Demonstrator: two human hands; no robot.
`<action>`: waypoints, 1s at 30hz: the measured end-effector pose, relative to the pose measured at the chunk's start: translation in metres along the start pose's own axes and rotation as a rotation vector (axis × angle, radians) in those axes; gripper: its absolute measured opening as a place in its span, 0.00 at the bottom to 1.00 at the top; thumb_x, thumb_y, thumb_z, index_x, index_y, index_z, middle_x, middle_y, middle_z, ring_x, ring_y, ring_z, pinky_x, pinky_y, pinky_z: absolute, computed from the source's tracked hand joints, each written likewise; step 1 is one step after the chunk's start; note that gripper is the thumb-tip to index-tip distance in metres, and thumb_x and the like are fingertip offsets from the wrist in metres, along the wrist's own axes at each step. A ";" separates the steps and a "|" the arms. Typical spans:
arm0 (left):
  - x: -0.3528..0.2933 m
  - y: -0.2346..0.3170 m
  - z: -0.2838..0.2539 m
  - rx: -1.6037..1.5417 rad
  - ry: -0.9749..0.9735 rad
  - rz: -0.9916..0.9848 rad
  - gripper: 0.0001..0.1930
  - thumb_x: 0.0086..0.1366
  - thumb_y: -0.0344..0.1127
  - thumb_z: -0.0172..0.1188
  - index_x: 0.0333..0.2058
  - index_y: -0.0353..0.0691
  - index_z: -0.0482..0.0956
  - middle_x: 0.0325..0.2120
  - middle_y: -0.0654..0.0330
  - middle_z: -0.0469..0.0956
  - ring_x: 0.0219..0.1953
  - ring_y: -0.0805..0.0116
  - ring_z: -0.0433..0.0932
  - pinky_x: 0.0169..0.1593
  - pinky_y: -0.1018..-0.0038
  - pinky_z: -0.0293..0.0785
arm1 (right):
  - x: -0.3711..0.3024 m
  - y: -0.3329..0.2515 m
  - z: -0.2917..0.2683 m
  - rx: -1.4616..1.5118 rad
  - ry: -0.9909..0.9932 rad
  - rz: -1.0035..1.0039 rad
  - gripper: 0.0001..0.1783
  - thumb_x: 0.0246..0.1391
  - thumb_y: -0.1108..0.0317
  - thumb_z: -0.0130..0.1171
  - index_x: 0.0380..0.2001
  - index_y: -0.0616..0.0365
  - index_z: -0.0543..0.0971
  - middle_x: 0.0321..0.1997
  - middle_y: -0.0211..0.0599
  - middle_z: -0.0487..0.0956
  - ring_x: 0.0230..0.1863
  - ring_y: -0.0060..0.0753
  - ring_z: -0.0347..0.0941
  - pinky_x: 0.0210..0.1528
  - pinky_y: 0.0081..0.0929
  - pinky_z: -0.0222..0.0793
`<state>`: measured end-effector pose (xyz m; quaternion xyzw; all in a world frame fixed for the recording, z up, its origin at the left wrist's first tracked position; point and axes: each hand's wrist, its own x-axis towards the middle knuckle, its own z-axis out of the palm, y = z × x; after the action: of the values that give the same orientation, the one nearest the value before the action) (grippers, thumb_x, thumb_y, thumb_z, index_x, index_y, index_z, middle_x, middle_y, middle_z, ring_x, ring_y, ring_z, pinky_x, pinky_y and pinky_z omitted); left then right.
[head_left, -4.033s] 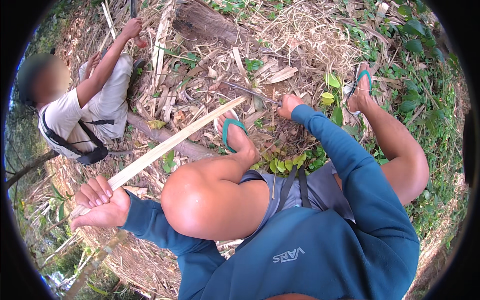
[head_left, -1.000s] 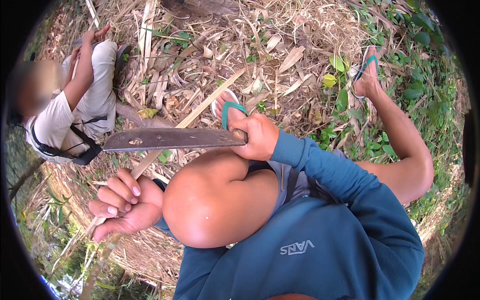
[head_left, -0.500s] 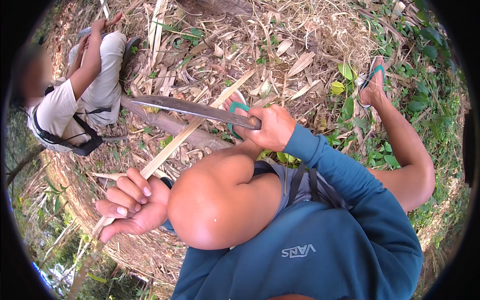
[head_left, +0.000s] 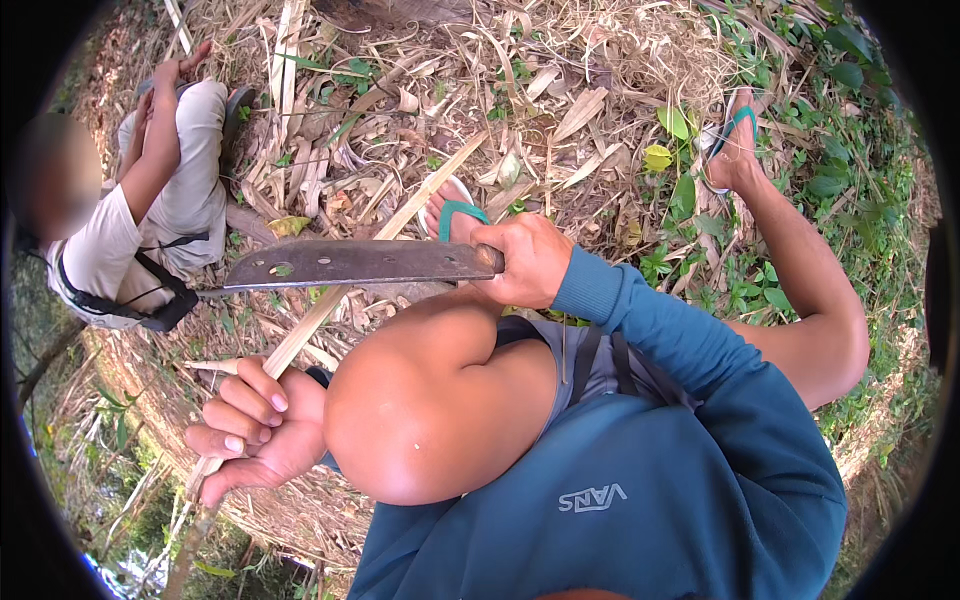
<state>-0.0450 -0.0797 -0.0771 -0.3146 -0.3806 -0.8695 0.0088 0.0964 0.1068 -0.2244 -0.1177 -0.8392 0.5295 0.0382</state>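
My left hand [head_left: 255, 428] curls around the lower end of a long pale split strip [head_left: 312, 322], perhaps bamboo or wood. From that hand the strip slants up and right, past my bent knee to the ground by my sandalled foot [head_left: 456, 214]. My right hand [head_left: 532, 262] grips a machete [head_left: 360, 263] by its wooden handle. Its broad dark blade has a few holes and points left, with the flat side showing and the edge toward me. The blade crosses over the strip and hides part of it; whether they touch I cannot tell.
A seated person [head_left: 165, 190] in light clothes with dark straps is at the upper left. Dry leaves and shavings [head_left: 590, 110] cover the ground. Green plants [head_left: 780, 290] grow on the right, near my other sandalled foot [head_left: 735, 155].
The machete has turned from nearly edge-on to showing its broad flat side, and its tip has swung lower and left. My left hand keeps its hold on the strip. The view has shifted slightly.
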 end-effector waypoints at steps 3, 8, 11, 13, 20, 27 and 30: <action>0.004 0.003 0.002 0.044 0.009 0.000 0.29 0.67 0.65 0.43 0.24 0.43 0.63 0.12 0.69 0.53 0.14 0.78 0.51 0.19 0.79 0.54 | 0.018 0.038 -0.002 -0.028 -0.069 0.252 0.14 0.44 0.59 0.60 0.24 0.60 0.79 0.18 0.53 0.74 0.25 0.58 0.74 0.31 0.44 0.71; 0.001 0.001 -0.003 0.041 0.033 0.010 0.29 0.67 0.65 0.43 0.24 0.43 0.63 0.12 0.69 0.53 0.14 0.78 0.51 0.20 0.78 0.54 | 0.013 0.029 -0.001 -0.168 -0.001 0.230 0.11 0.46 0.63 0.58 0.23 0.61 0.78 0.18 0.54 0.74 0.25 0.56 0.75 0.30 0.43 0.71; -0.001 0.002 -0.004 0.001 0.028 0.017 0.29 0.67 0.65 0.43 0.24 0.43 0.63 0.12 0.69 0.53 0.14 0.77 0.51 0.19 0.78 0.54 | 0.006 0.004 0.000 -0.080 -0.077 0.132 0.12 0.44 0.61 0.58 0.23 0.60 0.79 0.19 0.54 0.76 0.27 0.57 0.76 0.32 0.45 0.72; 0.000 0.000 -0.002 0.024 0.034 -0.003 0.29 0.67 0.65 0.43 0.23 0.43 0.63 0.12 0.69 0.53 0.14 0.77 0.51 0.19 0.78 0.54 | 0.013 0.034 0.009 -0.154 0.008 0.257 0.13 0.44 0.60 0.58 0.24 0.60 0.80 0.19 0.53 0.77 0.27 0.57 0.76 0.33 0.46 0.73; 0.000 0.003 0.000 0.026 0.031 0.025 0.30 0.68 0.66 0.42 0.23 0.42 0.63 0.12 0.69 0.53 0.13 0.77 0.51 0.19 0.79 0.53 | 0.019 0.056 0.002 -0.181 0.009 0.287 0.14 0.44 0.58 0.58 0.26 0.59 0.80 0.19 0.54 0.76 0.26 0.57 0.76 0.34 0.47 0.73; 0.004 0.000 0.002 0.064 0.080 0.018 0.30 0.67 0.66 0.42 0.23 0.43 0.62 0.11 0.69 0.52 0.13 0.77 0.50 0.18 0.79 0.51 | 0.030 0.106 0.002 -0.259 -0.046 0.574 0.19 0.46 0.55 0.56 0.33 0.59 0.82 0.29 0.57 0.80 0.36 0.58 0.78 0.45 0.46 0.74; 0.001 0.001 -0.007 0.026 0.078 0.021 0.30 0.67 0.66 0.42 0.23 0.43 0.63 0.11 0.69 0.53 0.13 0.77 0.50 0.19 0.78 0.51 | 0.026 0.077 -0.004 -0.267 -0.117 0.514 0.20 0.45 0.56 0.56 0.32 0.62 0.82 0.30 0.58 0.80 0.37 0.58 0.78 0.47 0.46 0.73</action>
<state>-0.0490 -0.0848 -0.0791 -0.2842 -0.3880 -0.8760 0.0367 0.0841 0.1485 -0.2936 -0.2998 -0.8448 0.4127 -0.1615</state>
